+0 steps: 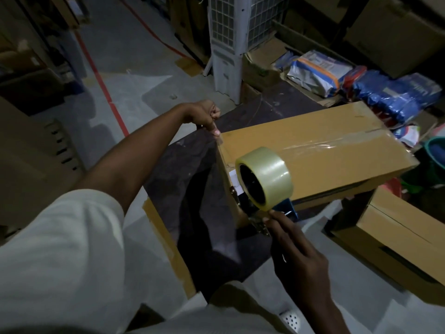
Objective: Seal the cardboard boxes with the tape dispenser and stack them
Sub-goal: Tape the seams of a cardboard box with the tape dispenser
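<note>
White long sleeve [60,249]: 8 o'clock, on the left arm, cut off by the frame edge. Right hand [298,251]: 5 o'clock, fingers curled round the handle of a blue tape dispenser [286,209] — handle mostly hidden under the hand — carrying a yellowish clear tape roll [263,179]. Left hand [204,114]: 11 o'clock of the roll, fingertips pinching the tape end [218,141] at the near corner of a long brown cardboard box [325,150], centre, top seam taped. Second brown cardboard box [397,239]: 4 o'clock, partly cut off. Strip between left hand and roll hard to make out.
</note>
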Demonstrator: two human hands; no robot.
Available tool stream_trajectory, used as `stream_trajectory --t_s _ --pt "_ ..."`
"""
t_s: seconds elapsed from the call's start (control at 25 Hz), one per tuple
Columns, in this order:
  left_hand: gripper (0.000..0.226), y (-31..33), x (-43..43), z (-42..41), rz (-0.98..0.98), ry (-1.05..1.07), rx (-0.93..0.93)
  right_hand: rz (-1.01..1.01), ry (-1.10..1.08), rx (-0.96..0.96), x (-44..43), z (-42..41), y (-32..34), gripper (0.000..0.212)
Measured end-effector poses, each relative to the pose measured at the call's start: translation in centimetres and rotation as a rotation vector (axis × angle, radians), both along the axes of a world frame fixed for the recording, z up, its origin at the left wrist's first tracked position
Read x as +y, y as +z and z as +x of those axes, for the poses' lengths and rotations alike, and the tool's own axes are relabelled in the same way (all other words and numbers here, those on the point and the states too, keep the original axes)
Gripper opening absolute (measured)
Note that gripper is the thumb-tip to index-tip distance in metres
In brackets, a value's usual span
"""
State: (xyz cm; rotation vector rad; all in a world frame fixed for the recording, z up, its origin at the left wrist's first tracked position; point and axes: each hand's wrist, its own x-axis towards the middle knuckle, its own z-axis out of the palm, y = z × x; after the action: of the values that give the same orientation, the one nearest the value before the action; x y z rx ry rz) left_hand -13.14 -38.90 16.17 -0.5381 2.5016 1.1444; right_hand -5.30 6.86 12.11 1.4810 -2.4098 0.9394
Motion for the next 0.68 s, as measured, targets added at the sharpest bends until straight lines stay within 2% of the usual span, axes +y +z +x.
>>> stream_trajectory --t_s 0.2,0.36,0.44,0.6,0.68 --pt "0.062 -2.6 -3.6 -2.1 -0.014 0.026 0.025 0.098 0.049 0.004 -4.5 -0.4 -1.1 0.084" --pt "0.063 -4.6 -5.3 -3.6 -0.024 0.051 0.039 0.145 0.046 0.028 -7.4 -0.4 -1.0 0.065" --pt "0.063 -5.2 -5.7 -4.1 -0.003 0.043 0.009 0.167 0.034 0.013 -8.0 -0.3 -1.3 0.065" --pt "0.063 -6.3 -5.9 -4.1 0.037 0.036 -0.027 0.164 0.012 -0.032 -8.3 -0.2 -2.0 0.076" --pt "0.056 -7.1 -5.5 -3.5 -0.026 0.042 -0.045 0.176 -0.010 -0.048 -8.5 -0.2 -1.9 0.088"
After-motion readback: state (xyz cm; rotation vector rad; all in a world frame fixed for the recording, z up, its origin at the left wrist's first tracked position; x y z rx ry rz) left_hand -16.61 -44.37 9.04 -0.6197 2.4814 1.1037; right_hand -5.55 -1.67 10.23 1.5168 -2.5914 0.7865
